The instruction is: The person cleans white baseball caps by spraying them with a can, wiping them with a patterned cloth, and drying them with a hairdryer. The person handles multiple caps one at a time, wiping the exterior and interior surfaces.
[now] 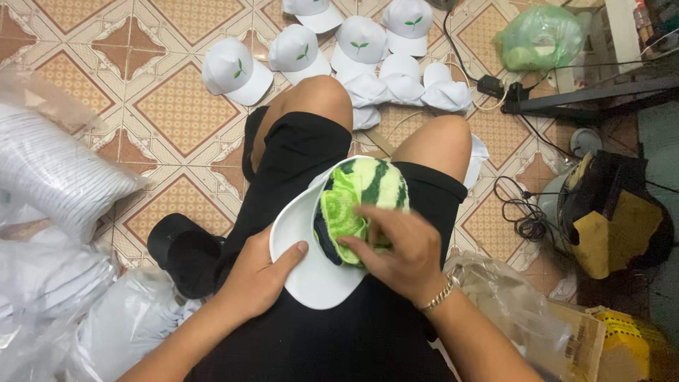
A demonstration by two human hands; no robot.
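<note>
While the right hand (pixel 399 247) covers it, the green cloth (pixel 357 194) hides the white cap's (pixel 311 276) crown.

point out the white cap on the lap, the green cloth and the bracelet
white cap (pixel 311 279), head view, on its brim
green cloth (pixel 353 194), head view, on its bunched middle
bracelet (pixel 440 296), head view, on the chain at the right wrist
</note>
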